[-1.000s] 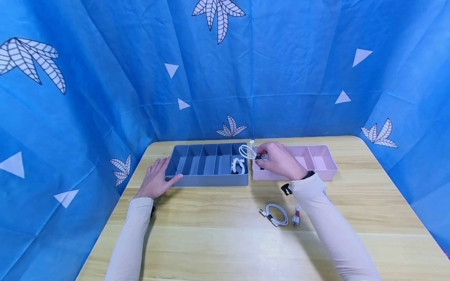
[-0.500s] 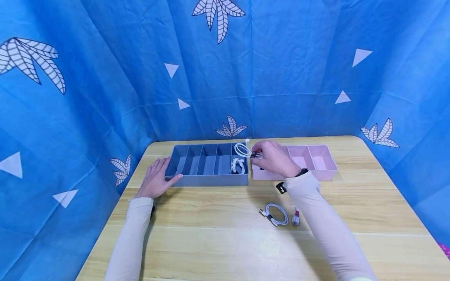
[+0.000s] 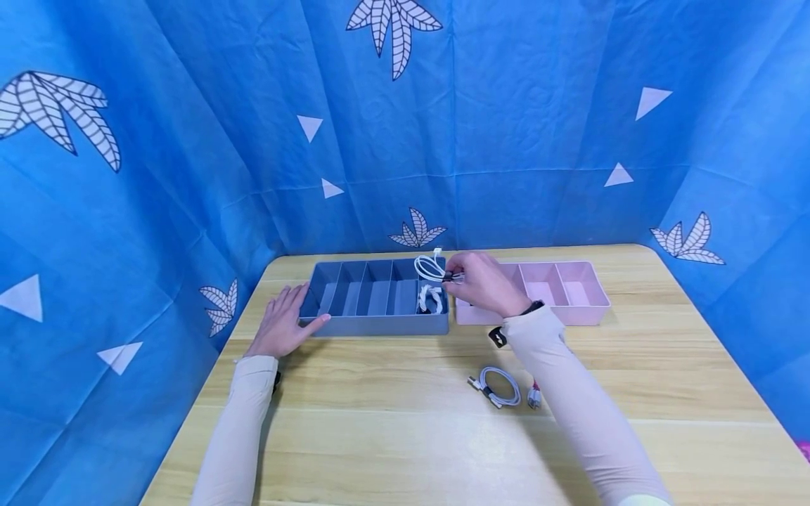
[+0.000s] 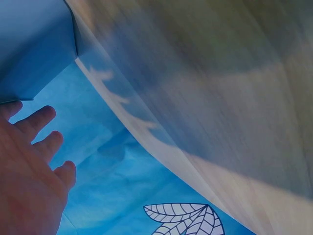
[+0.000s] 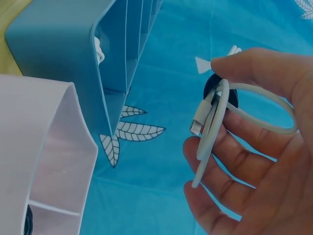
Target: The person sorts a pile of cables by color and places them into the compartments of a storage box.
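Observation:
My right hand [image 3: 484,282] pinches a coiled white charging cable [image 3: 430,268], bound with a black tie, above the gap between the two organizer boxes. In the right wrist view, the thumb and index finger hold the cable [image 5: 215,127] at its dark tie, and a metal plug end shows. My left hand [image 3: 278,325] rests with spread, straight fingers against the left end of the blue-grey divided box [image 3: 373,325]. A white cable coil [image 3: 430,299] lies in that box's rightmost compartment. The pink divided box [image 3: 585,316] stands to the right, partly behind my right hand.
On the wooden table [image 3: 380,422], a coiled white cable with a black tie [image 3: 500,386] lies in front of the boxes. Beside it a bundled cable with a red tie [image 3: 534,398] is partly under the right sleeve. A blue patterned curtain [image 3: 538,140] hangs behind the table.
My right hand has carried the white cable leftward, from over the pink box toward the blue-grey box's right end. The left hand has stayed in place.

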